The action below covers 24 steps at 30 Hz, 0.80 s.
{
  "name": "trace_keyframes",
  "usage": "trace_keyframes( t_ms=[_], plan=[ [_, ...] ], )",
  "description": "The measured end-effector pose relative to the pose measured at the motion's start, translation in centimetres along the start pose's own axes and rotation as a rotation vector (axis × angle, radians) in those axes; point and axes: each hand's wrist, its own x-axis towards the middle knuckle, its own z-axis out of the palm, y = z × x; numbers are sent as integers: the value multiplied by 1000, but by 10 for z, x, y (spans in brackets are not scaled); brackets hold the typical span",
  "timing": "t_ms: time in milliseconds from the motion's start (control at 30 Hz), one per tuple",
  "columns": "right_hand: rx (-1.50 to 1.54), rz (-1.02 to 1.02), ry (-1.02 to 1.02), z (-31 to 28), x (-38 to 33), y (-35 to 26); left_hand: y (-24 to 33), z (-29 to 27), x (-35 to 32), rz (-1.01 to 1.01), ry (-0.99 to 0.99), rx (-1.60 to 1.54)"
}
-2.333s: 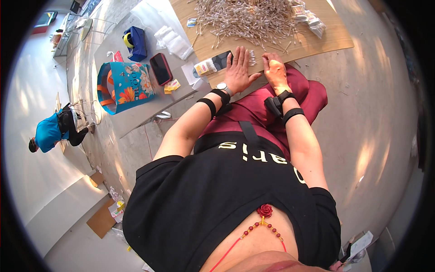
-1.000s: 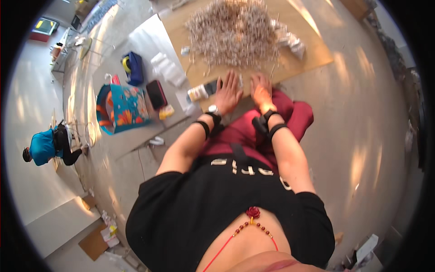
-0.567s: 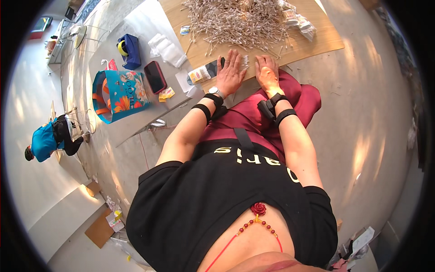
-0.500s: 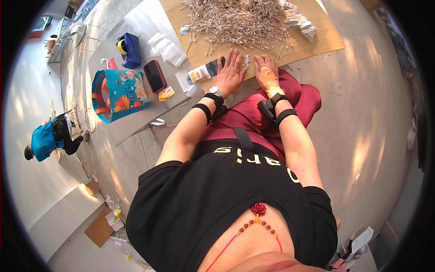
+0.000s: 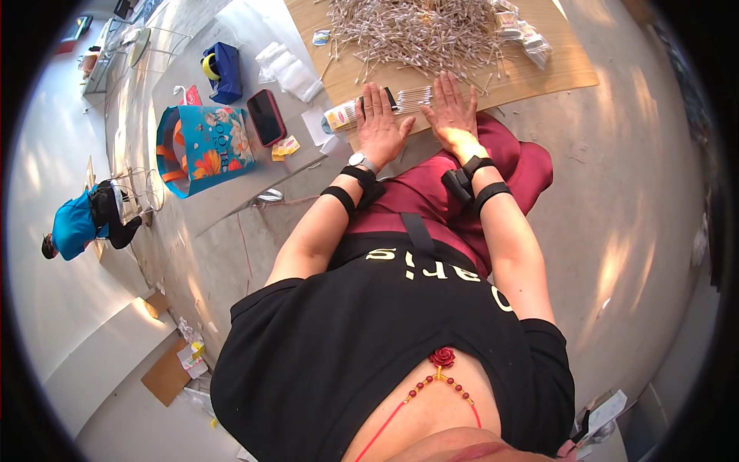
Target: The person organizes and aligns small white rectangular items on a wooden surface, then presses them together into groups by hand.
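Observation:
A row of cotton swabs (image 5: 416,98) lies side by side near the board's front edge, between my two hands. My left hand (image 5: 379,132) is laid flat with fingers extended, partly over a small clear pack with a yellow and white label (image 5: 337,118). A dark strip (image 5: 391,99) shows beside its fingers; what it belongs to is hidden. My right hand (image 5: 453,115) rests flat at the row's right end, fingers spread and thumb pointing toward the left hand. Beyond both hands spreads a big heap of loose cotton swabs (image 5: 419,35).
Several filled packs (image 5: 531,40) lie right of the heap on the wooden board (image 5: 558,73). To the left are clear plastic bags (image 5: 291,75), a phone (image 5: 266,117), yellow labels (image 5: 285,147), a blue tape dispenser (image 5: 225,75) and a floral bag (image 5: 223,154). A person in blue (image 5: 75,225) sits far left.
My left hand has shifted slightly left, uncovering more of the swab row. My right hand has moved a little forward, its fingers now spread and its thumb out.

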Motion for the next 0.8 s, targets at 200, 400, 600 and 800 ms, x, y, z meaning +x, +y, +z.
trace_keyframes(
  t_ms=[200, 400, 600, 800],
  plan=[
    [-32, -18, -27, -5, -1, -1, 3, 1, 3, 9, -10, 51],
    [-60, -41, -39, -4, -1, -2, 6, 6, 5, 11, -1, 38],
    [-62, -67, -77, -6, -1, -4, 9, 14, 7, 18, 4, 66],
    [-58, -65, -140, -10, 1, -9, 11, 14, 8, 16, -12, 109]
  ],
)
